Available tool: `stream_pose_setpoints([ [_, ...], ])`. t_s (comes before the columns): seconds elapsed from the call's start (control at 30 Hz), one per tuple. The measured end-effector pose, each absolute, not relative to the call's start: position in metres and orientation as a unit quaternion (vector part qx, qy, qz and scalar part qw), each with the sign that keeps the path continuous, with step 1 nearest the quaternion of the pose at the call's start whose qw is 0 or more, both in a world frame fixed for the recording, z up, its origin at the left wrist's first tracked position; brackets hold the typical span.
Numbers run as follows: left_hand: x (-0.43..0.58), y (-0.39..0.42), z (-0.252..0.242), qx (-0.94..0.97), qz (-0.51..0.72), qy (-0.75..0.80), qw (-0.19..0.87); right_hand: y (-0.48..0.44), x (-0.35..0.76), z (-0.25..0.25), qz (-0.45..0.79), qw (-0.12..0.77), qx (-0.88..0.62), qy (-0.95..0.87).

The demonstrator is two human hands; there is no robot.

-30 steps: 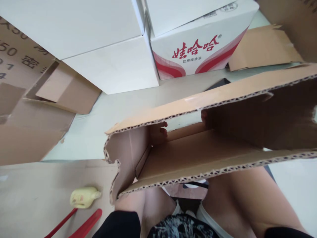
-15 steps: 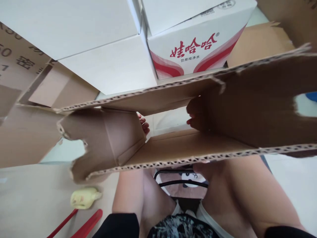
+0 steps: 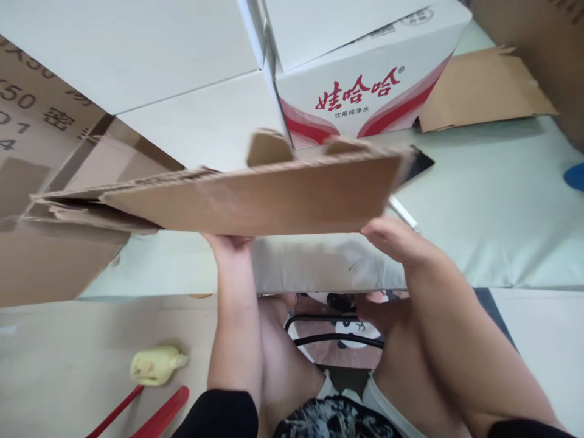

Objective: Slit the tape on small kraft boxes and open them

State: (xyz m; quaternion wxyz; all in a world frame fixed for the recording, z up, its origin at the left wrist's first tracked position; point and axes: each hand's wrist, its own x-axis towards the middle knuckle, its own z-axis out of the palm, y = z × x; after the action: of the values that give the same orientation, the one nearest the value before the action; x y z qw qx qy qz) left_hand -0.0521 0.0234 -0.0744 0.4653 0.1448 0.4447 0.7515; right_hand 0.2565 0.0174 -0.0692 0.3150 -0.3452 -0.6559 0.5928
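Head view — cardboard box (image 3: 264, 198) just beyond the hands (image 3: 232, 244) (image 3: 398, 239), both grasping its near edge (fingers mostly hidden)

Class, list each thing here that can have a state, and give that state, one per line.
Held carton: held up, looks nearly flattened
Left hand: gripping its lower edge
Right hand: at its lower right corner, fingers partly hidden
Yellow bottle: lying on its side
Red-lettered box: upright
White box: no opening visible
Table cover: creased

Just left of centre, the left hand (image 3: 230, 243) has its fingers mostly hidden; right of centre, the right hand (image 3: 393, 238) points leftward, seemingly flat. Both forearms (image 3: 236, 328) slant inward.
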Motion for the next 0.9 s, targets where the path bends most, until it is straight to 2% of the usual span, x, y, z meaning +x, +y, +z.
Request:
stream_pose_setpoints([
  [0.07, -0.055, 0.025, -0.073, 0.098, 0.747, 0.470, 0.459, 0.017, 0.255, -0.066, 0.624, 0.286, -0.305, -0.661],
  [0.17, -0.054, 0.027, -0.076, 0.080, 0.752, 0.485, 0.439, 0.014, 0.250, -0.066, 0.580, 0.296, -0.320, -0.688],
  [0.37, -0.038, 0.029, -0.086, 0.120, 0.767, 0.496, 0.389, 0.014, 0.236, -0.073, 0.500, 0.449, -0.403, -0.621],
  [0.6, -0.023, 0.026, -0.085, 0.139, 0.729, 0.568, 0.357, 0.018, 0.250, -0.066, 0.439, 0.553, -0.386, -0.593],
  [0.8, 0.009, 0.033, -0.077, 0.192, 0.703, 0.562, 0.391, 0.023, 0.273, -0.057, 0.444, 0.695, -0.383, -0.416],
  [0.9, 0.033, 0.035, -0.072, 0.247, 0.675, 0.545, 0.431, 0.025, 0.290, -0.051, 0.376, 0.759, -0.396, -0.355],
])
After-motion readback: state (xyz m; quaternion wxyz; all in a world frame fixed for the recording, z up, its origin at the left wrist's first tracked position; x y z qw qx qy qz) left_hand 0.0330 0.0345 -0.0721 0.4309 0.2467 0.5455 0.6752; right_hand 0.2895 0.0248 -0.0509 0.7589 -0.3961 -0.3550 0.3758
